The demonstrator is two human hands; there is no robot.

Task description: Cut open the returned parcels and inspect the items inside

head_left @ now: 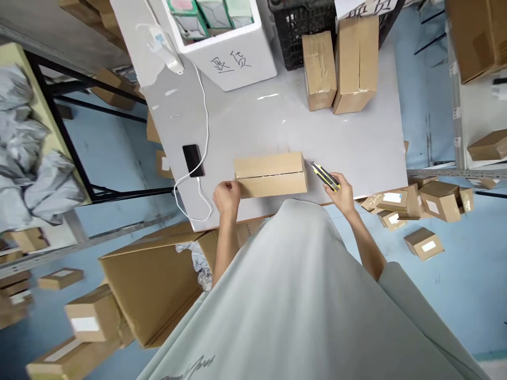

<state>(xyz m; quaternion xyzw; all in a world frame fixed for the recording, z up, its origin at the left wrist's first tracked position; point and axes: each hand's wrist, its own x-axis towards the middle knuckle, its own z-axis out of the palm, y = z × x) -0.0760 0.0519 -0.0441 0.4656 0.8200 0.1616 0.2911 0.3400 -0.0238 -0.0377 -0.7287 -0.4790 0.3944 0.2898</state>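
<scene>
A long, narrow cardboard box [271, 184] lies on the table close to my body, a seam running lengthwise across its top. My right hand [341, 194] grips a yellow-and-black utility knife [327, 176] just off the box's right end. The knife's blade tip points up and left, near the box's right corner. At the box's left end, my left hand [227, 197] is closed, fingers curled against the edge; whether it pinches anything is hidden.
A phone [193, 160] on a white cable lies left of the box. Behind stand a white foam bin [233, 66], a black crate [291, 31] and two upright cartons [320, 74]. A big open carton [150, 279] stands below the table's left front, with several boxes [423, 244] on the floor.
</scene>
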